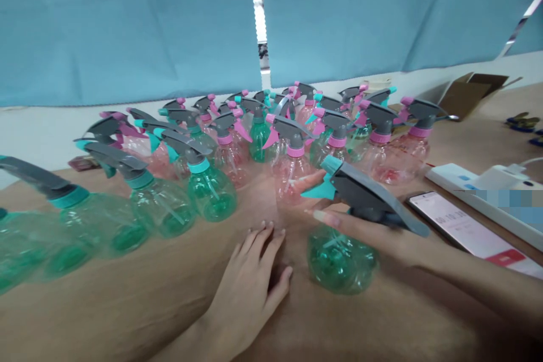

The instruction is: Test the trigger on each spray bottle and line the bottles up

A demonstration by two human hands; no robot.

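My right hand (360, 232) reaches in from the right and grips a green spray bottle (341, 263) at its neck, under the grey spray head with a turquoise nozzle and trigger. The bottle tilts a little, and the hand hides its collar. Flat on the table lies my left hand (250, 283), fingers stretched out and holding nothing. A row of green spray bottles (212, 195) stands to its left. Beyond both hands are several pink spray bottles (292, 175) with grey and pink heads, mixed with green ones.
A phone (470, 229) showing a timer lies on the wooden table (161, 305) at the right, beside a white power strip (492, 198) with a plug. An open cardboard box (470, 96) stands at the back right. Blue cloth (169, 28) hangs behind everything.
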